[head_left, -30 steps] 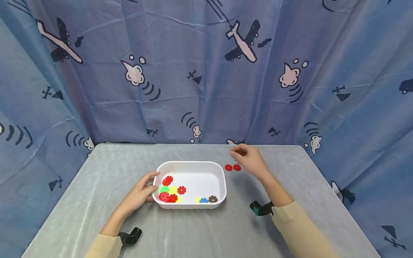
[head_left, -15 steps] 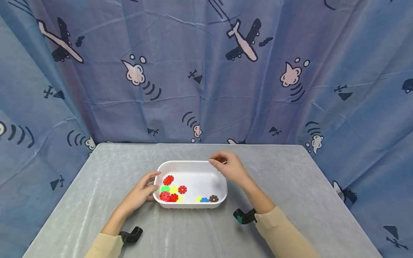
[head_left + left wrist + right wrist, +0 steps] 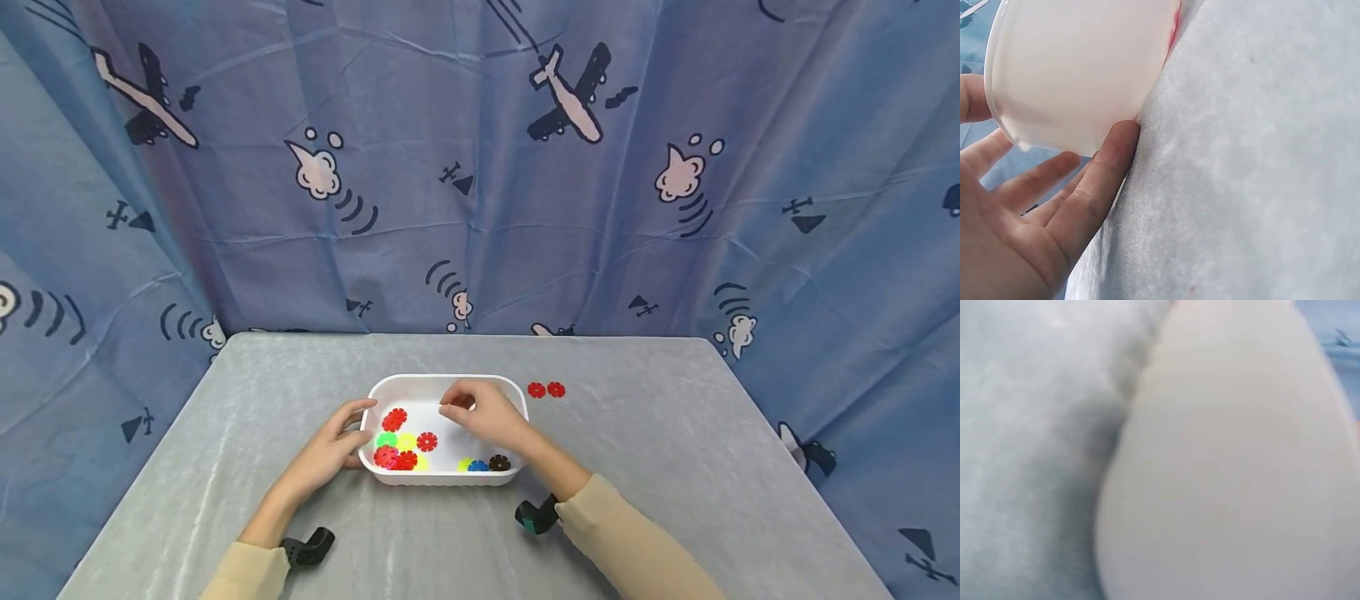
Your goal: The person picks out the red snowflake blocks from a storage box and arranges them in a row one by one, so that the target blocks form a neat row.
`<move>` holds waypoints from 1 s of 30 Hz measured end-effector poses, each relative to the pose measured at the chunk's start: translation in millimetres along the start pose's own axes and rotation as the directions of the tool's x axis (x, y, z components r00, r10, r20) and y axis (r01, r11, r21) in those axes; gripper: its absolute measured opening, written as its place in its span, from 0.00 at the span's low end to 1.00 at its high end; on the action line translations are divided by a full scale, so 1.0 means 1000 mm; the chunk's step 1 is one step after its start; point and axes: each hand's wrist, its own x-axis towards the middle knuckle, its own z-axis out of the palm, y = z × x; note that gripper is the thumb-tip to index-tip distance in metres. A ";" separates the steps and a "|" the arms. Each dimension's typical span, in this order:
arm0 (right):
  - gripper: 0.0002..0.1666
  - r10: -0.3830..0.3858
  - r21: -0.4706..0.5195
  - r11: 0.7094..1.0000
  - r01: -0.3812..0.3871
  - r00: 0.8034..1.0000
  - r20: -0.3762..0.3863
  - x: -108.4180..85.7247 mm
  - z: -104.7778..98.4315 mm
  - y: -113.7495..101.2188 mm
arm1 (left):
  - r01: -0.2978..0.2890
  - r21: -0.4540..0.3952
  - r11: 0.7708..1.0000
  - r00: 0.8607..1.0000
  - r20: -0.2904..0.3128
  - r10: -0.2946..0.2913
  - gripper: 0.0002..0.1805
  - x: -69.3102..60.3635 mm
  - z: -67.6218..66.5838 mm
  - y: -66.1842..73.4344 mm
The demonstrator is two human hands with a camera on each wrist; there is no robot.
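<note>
My left hand (image 3: 325,442) rests at the left end of a white plastic tray (image 3: 444,479), its fingers against the outer wall and rim; the left wrist view shows spread fingers (image 3: 1094,187) touching the wall. Over the tray's middle hovers my right hand (image 3: 483,414), thumb and forefinger bent close together, with no piece visible between them. Toothed plastic discs lie inside the tray: red ones (image 3: 427,442) with green (image 3: 387,441) and yellow at the left, a blue one (image 3: 478,466) and a brown one (image 3: 499,462) at the front right. In the right wrist view mostly the tray's blurred outer wall shows.
Two red discs (image 3: 546,390) lie side by side on the grey table covering (image 3: 645,433), beyond the tray's right back corner. A blue curtain (image 3: 480,208) printed with planes hangs behind and at the sides. Each wrist carries a black camera mount (image 3: 309,547).
My right hand has moved left from above the two red discs, past the tray's back right rim, to over its middle. The left hand and tray have stayed in place.
</note>
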 end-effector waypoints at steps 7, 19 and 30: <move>0.05 0.012 -0.080 0.997 -0.002 0.992 0.127 0.011 0.018 0.011 | -0.004 0.000 1.000 1.000 0.004 0.004 0.28 -0.001 0.001 0.001; 0.12 0.092 -0.206 0.977 -0.048 0.974 0.209 0.023 0.036 0.018 | -0.019 -0.011 1.000 1.000 0.013 0.019 0.29 0.000 0.001 0.003; 0.10 0.132 -0.254 0.964 -0.075 0.968 0.214 0.024 0.042 0.017 | -0.005 0.004 1.000 1.000 0.002 0.005 0.29 -0.002 0.001 0.002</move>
